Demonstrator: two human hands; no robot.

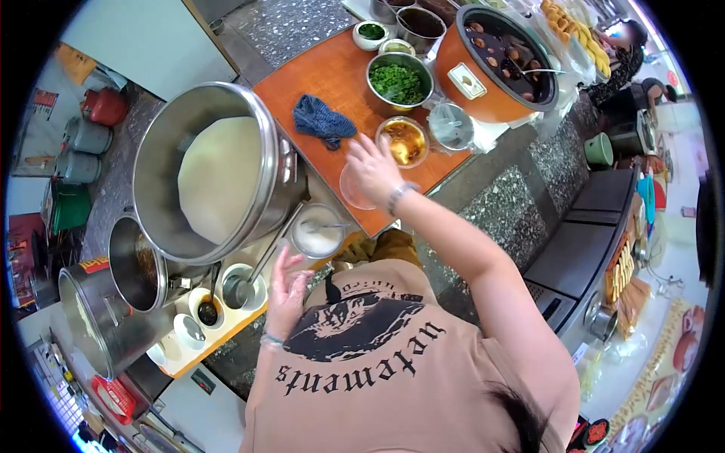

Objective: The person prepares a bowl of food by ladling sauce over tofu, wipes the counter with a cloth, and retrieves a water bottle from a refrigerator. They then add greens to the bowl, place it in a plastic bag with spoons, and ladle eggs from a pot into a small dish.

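My right hand (374,172) is palm down over the orange table (308,75), fingers apart, between a clear round container (353,189) and a clear bowl of brown and yellow liquid (408,142). Its fingertips reach the near edge of that bowl; whether they touch it I cannot tell. A crumpled blue cloth (321,119) lies just beyond. My left hand (288,291) hangs in front of my shirt, fingers apart and empty, beside a bowl of white granules (317,231) and a white container with a ladle (243,287).
A large steel pot (260,143) of pale liquid stands left, with smaller pots (136,260) nearer me. Chopped greens fill a steel bowl (398,81). An orange cooker (453,53) of dark liquid and eggs stands at the back. Another person (623,45) is at the far right.
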